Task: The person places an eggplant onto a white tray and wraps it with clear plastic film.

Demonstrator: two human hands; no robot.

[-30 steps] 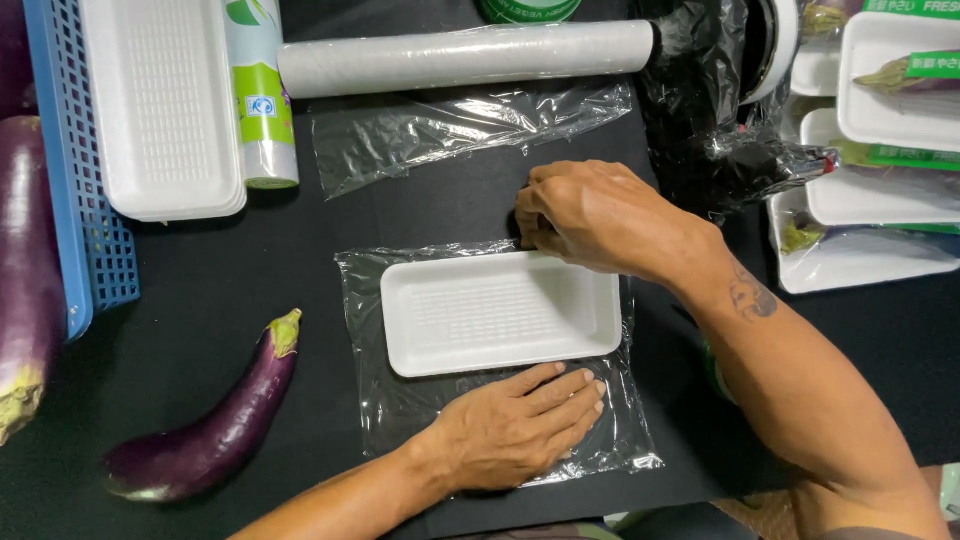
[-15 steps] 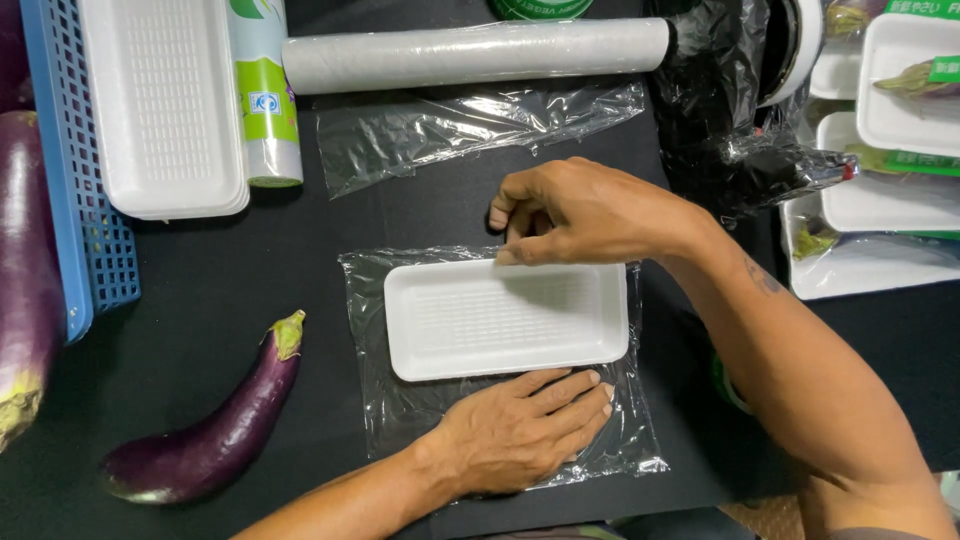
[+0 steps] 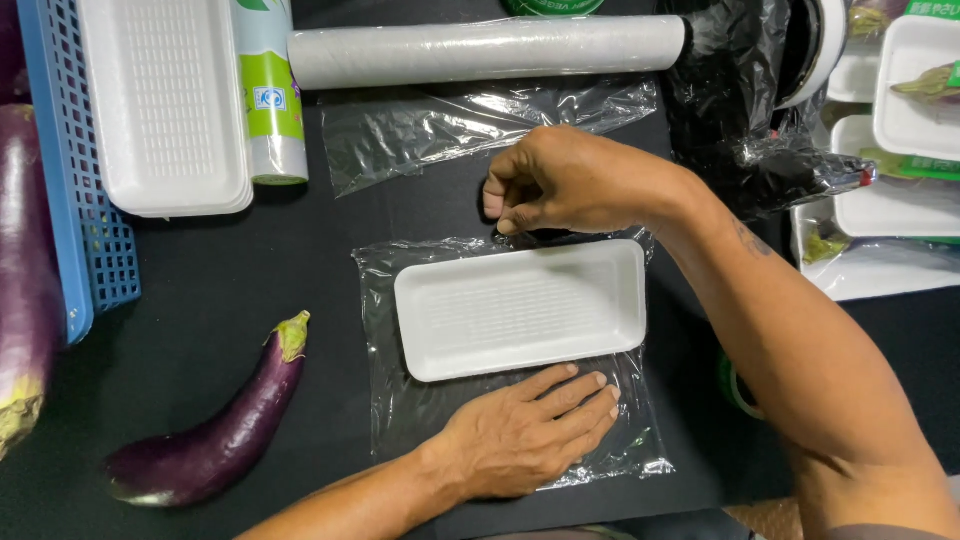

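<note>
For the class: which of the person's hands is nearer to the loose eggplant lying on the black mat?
Left. The left hand lies flat on the plastic sheet just right of the eggplant. The right hand is farther off, beyond the far edge of the white tray.

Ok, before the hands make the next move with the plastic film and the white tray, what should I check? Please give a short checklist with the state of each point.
1. White foam tray sits on the sheet of plastic film, film showing on all sides: ok.
2. Tray is empty: ok.
3. Left hand lies flat on the near film edge, pinning it: ok.
4. Right hand has its fingers bunched at the far film edge; whether they really grip it: cannot tell.
5. Film lies smooth: not ok, it is wrinkled at the left and near sides.
6. Eggplant lies on the black table, apart from the film: ok.
</note>
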